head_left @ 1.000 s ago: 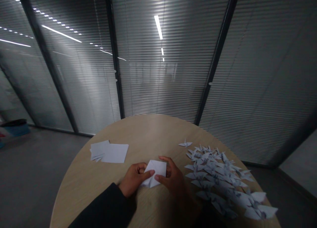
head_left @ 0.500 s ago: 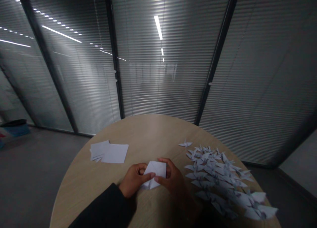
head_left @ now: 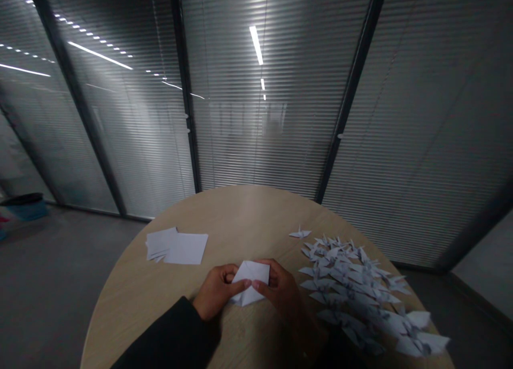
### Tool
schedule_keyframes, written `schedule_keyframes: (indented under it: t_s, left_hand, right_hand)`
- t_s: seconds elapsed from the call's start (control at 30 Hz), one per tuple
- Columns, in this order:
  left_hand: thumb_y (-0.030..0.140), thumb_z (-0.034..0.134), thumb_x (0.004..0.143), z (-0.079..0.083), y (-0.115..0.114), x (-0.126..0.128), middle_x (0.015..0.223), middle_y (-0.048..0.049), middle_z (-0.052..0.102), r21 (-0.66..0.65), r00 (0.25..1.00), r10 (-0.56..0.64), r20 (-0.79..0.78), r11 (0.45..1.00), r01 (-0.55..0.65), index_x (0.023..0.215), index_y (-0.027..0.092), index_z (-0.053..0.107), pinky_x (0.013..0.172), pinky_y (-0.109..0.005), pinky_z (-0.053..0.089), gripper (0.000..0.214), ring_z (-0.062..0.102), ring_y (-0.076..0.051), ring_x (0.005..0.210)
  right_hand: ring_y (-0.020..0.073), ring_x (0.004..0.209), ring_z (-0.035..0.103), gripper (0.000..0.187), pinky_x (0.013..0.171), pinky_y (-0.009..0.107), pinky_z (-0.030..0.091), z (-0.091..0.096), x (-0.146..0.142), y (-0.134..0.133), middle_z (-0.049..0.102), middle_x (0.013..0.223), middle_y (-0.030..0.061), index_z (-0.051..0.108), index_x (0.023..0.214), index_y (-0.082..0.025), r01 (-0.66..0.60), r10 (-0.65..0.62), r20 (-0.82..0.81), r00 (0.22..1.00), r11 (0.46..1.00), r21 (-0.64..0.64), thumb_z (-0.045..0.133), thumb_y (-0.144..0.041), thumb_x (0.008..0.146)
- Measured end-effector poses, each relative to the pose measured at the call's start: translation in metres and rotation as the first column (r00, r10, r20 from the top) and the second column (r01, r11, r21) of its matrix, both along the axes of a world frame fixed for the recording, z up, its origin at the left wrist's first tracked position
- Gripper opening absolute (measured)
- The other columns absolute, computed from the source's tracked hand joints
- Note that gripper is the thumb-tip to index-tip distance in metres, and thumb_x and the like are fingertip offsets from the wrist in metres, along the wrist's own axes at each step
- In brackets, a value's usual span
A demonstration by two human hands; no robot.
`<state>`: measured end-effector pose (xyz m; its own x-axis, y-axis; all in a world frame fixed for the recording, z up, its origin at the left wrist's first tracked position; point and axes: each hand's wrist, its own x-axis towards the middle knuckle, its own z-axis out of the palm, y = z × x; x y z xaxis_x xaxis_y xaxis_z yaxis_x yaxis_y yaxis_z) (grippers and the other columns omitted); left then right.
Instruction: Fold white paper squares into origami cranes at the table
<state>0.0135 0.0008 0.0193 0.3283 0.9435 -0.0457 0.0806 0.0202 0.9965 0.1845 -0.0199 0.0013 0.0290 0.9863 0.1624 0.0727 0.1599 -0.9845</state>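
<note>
Between my two hands is a folded sheet of white paper, with crease lines across its face, held just over the near middle of the table. My left hand grips its left side, thumb lying on top and fingers curled behind. On the right side, my right hand pinches it the same way, its thumb pressed near the middle. The two thumb tips almost meet on the paper. Most of the fingers are hidden behind the sheet.
Flat white paper sheets lie at the left of the round wooden table. Many folded paper cranes crowd its right side, with a single crane set apart behind them. A blue bin stands on the floor far left.
My right hand's forefinger has come down from the paper's top edge to behind it, and the right thumb has shifted slightly up. The left hand stays nearly still.
</note>
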Motion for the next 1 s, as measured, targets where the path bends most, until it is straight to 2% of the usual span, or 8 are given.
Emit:
schedule_keyframes:
  t_s: [0.37,0.53,0.7,0.8,0.9,0.97,1.0]
  left_hand:
    - [0.056,0.081,0.056,0.003,0.000,0.001,0.053,0.0044,0.053,0.006,1.000,-0.022,-0.007,1.000,0.022,0.067,0.013,0.065,0.050,-0.024,0.029,0.047,0.041,-0.009,0.048]
    - [0.055,0.081,0.056,0.003,0.000,0.001,0.051,0.0059,0.049,0.026,1.000,-0.003,-0.025,1.000,0.004,0.064,0.014,0.062,0.050,-0.024,0.026,0.046,0.038,-0.008,0.048]
    - [0.058,0.080,0.057,0.001,0.000,0.001,0.054,0.0038,0.054,0.016,0.999,-0.034,-0.006,0.999,0.034,0.068,0.013,0.064,0.051,-0.025,0.028,0.049,0.042,-0.010,0.049]
    - [0.060,0.080,0.058,0.001,-0.001,0.002,0.054,0.0041,0.054,0.007,0.998,-0.063,-0.001,0.998,0.063,0.071,0.013,0.064,0.050,-0.024,0.027,0.052,0.043,-0.010,0.049]
    - [0.061,0.079,0.061,0.006,-0.005,0.003,0.057,0.0044,0.057,0.005,0.994,-0.062,0.088,0.998,0.062,0.093,0.015,0.062,0.051,-0.023,0.031,0.058,0.047,-0.011,0.051]
    - [0.059,0.078,0.065,0.011,-0.008,0.003,0.070,0.0018,0.063,0.025,0.977,-0.060,0.202,0.998,0.057,0.112,0.020,0.054,0.057,-0.025,0.039,0.065,0.056,-0.014,0.061]
    - [0.057,0.079,0.065,0.014,-0.009,0.003,0.078,0.0002,0.064,0.043,0.968,-0.069,0.240,0.997,0.060,0.114,0.022,0.053,0.062,-0.026,0.043,0.066,0.058,-0.015,0.068]
  right_hand:
    - [0.0227,0.079,0.072,0.033,0.069,0.031,0.056,0.005,0.000,-0.002,0.076,0.087,0.0024,0.065,0.099,-0.022,-0.020,0.021,0.032,0.999,1.000,-0.014,0.069,-0.030,0.067]
    - [0.0206,0.071,0.069,0.031,0.061,0.029,0.053,0.001,0.005,0.003,0.075,0.082,0.0037,0.067,0.097,-0.020,0.059,-0.059,0.099,0.993,0.998,-0.001,0.059,-0.045,0.079]
    - [0.0225,0.078,0.071,0.036,0.067,0.030,0.055,-0.004,0.002,0.003,0.076,0.088,0.0040,0.065,0.103,-0.021,0.022,-0.021,0.035,0.999,1.000,-0.005,0.068,-0.036,0.070]
    - [0.0233,0.077,0.071,0.033,0.066,0.031,0.056,-0.003,0.001,0.000,0.076,0.085,0.0028,0.066,0.099,-0.022,0.025,-0.024,0.068,0.997,1.000,-0.008,0.070,-0.033,0.068]
    - [0.0241,0.077,0.070,0.030,0.067,0.032,0.056,0.000,0.005,0.000,0.075,0.083,0.0032,0.067,0.095,-0.022,0.077,-0.077,0.098,0.992,0.997,0.001,0.068,-0.037,0.069]
    - [0.0250,0.077,0.069,0.030,0.066,0.033,0.055,0.004,0.009,0.001,0.074,0.083,0.0049,0.067,0.093,-0.021,0.147,-0.148,0.097,0.984,0.989,0.019,0.067,-0.040,0.070]
    - [0.0254,0.078,0.069,0.031,0.066,0.033,0.055,0.006,0.011,0.002,0.074,0.083,0.0058,0.066,0.092,-0.020,0.182,-0.183,0.094,0.979,0.983,0.026,0.067,-0.042,0.070]
